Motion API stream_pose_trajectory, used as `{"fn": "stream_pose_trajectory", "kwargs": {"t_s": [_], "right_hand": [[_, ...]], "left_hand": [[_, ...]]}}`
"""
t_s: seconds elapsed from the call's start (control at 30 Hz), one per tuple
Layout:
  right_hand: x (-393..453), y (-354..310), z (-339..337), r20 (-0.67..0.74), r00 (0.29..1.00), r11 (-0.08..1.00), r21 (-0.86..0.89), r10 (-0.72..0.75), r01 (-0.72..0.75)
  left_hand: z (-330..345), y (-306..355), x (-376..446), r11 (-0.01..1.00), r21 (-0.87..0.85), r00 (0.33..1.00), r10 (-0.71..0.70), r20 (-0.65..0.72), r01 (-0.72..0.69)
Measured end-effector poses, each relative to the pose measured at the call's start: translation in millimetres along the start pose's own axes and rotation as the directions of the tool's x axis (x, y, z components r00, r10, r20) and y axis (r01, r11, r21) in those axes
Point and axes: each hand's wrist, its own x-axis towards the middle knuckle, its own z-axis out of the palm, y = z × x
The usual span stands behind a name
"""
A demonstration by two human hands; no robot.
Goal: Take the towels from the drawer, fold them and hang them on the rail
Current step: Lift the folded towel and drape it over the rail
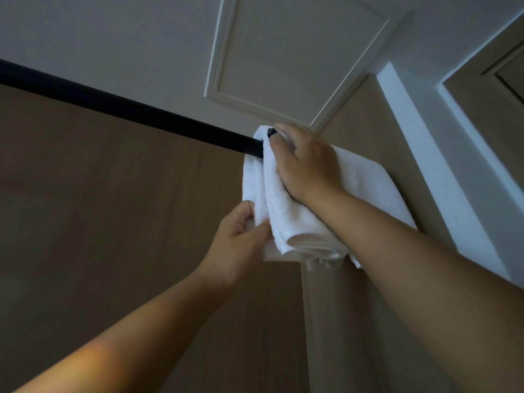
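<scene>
Folded towel [286, 219] draped over rail [127, 109] end under right hand [306, 163], its fingers curled on the cloth; left hand [241, 239] pinches lower edge, so a tug could drag it off.

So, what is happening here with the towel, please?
A person is hanging a folded white towel over the black rail, near its right end. The right hand lies on top of the towel where it goes over the rail, with its fingers curled over the cloth. The left hand pinches the towel's lower left edge. A second white towel seems to hang just behind it, to the right. The drawer is not in view.
</scene>
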Motion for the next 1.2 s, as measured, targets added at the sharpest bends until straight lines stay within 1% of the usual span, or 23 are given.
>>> {"fn": "stream_pose_trajectory", "kwargs": {"t_s": [0.07, 0.17, 0.23, 0.33, 0.37, 0.43, 0.5, 0.53, 0.57, 0.6, 0.63, 0.67, 0.7, 0.73, 0.77, 0.83, 0.87, 0.9, 0.97, 1.03, 1.2], "right_hand": [[-9.3, 1.7, -2.5, -0.014, 1.000, 0.997, 0.072, 0.020, -0.019], [-32.8, 3.9, -7.6, -0.022, 0.997, 0.971, 0.230, 0.071, -0.064], [-53.4, 4.2, -7.9, -0.023, 0.993, 0.953, 0.286, 0.112, -0.101], [-82.3, 3.1, -4.1, -0.036, 0.982, 0.927, 0.337, 0.186, -0.163], [-90.1, 2.3, -3.3, -0.050, 0.974, 0.906, 0.380, 0.223, -0.188], [-104.1, 0.3, -3.1, -0.076, 0.944, 0.828, 0.506, 0.321, -0.241], [-119.7, -0.2, -1.8, -0.077, 0.881, 0.713, 0.623, 0.466, -0.322], [-127.7, -0.3, -0.3, -0.051, 0.835, 0.638, 0.671, 0.548, -0.378], [-134.8, -0.7, 0.7, 0.007, 0.779, 0.541, 0.716, 0.627, -0.442], [-139.8, -0.8, 2.0, 0.094, 0.722, 0.416, 0.763, 0.686, -0.495], [-142.7, -0.2, 3.6, 0.198, 0.671, 0.266, 0.811, 0.715, -0.522], [-144.1, 0.8, 4.9, 0.300, 0.633, 0.113, 0.843, 0.713, -0.527], [-144.3, 1.9, 5.7, 0.382, 0.608, -0.012, 0.852, 0.696, -0.523], [-143.7, 3.6, 5.7, 0.444, 0.594, -0.106, 0.851, 0.671, -0.515], [-143.0, 5.3, 5.5, 0.490, 0.594, -0.183, 0.846, 0.638, -0.502], [-141.6, 7.3, 4.8, 0.545, 0.629, -0.301, 0.836, 0.554, -0.459], [-141.0, 8.0, 4.5, 0.548, 0.649, -0.334, 0.837, 0.528, -0.434], [-140.7, 8.8, 3.8, 0.537, 0.659, -0.343, 0.844, 0.527, -0.413], [-139.9, 10.4, 2.4, 0.512, 0.654, -0.341, 0.859, 0.557, -0.382], [-139.6, 11.0, 0.3, 0.521, 0.631, -0.348, 0.853, 0.575, -0.388], [-138.2, 7.1, -8.4, 0.506, 0.570, -0.319, 0.859, 0.647, -0.401]], "left_hand": [[0.7, -0.3, -1.4, 1.000, -0.004, 1.000, 0.006, -0.025, -0.007], [1.9, -1.6, -3.0, 0.999, -0.041, 0.997, -0.013, -0.076, 0.010], [-0.2, 0.5, -3.6, 0.998, -0.053, 0.996, -0.039, -0.085, 0.035], [-6.3, 5.7, -3.3, 0.997, -0.011, 0.996, -0.082, -0.041, 0.082], [-6.8, 8.1, -3.3, 0.995, 0.021, 0.995, -0.092, -0.027, 0.093], [-5.9, 9.7, -2.6, 0.991, 0.095, 0.996, -0.089, -0.029, 0.091], [-4.4, 9.4, -0.8, 0.990, 0.104, 0.995, -0.088, -0.055, 0.093], [-4.7, 9.5, -0.4, 0.991, 0.092, 0.994, -0.095, -0.060, 0.100], [-5.0, 9.5, -0.4, 0.991, 0.081, 0.993, -0.103, -0.058, 0.108], [-6.0, 8.6, 0.0, 0.990, 0.076, 0.992, -0.113, -0.048, 0.116], [-7.1, 7.5, 0.4, 0.990, 0.076, 0.992, -0.120, -0.033, 0.123], [-7.6, 6.9, 0.4, 0.990, 0.071, 0.992, -0.124, -0.023, 0.126], [-7.6, 6.7, -0.1, 0.990, 0.059, 0.992, -0.127, -0.020, 0.128], [-7.4, 6.8, -0.6, 0.990, 0.041, 0.991, -0.133, -0.018, 0.133], [-6.9, 7.3, -0.8, 0.990, 0.023, 0.990, -0.141, -0.018, 0.141], [-5.6, 9.3, -1.8, 0.988, 0.011, 0.988, -0.155, -0.025, 0.155], [-5.2, 10.1, -2.6, 0.987, 0.016, 0.987, -0.159, -0.031, 0.160], [-4.9, 10.6, -3.6, 0.986, 0.023, 0.985, -0.165, -0.043, 0.166], [-4.2, 11.5, -6.3, 0.984, 0.041, 0.981, -0.172, -0.087, 0.176], [-1.7, 13.4, -9.6, 0.982, 0.059, 0.975, -0.172, -0.143, 0.182], [6.0, 19.7, -16.8, 0.978, 0.097, 0.958, -0.156, -0.241, 0.183]]}}
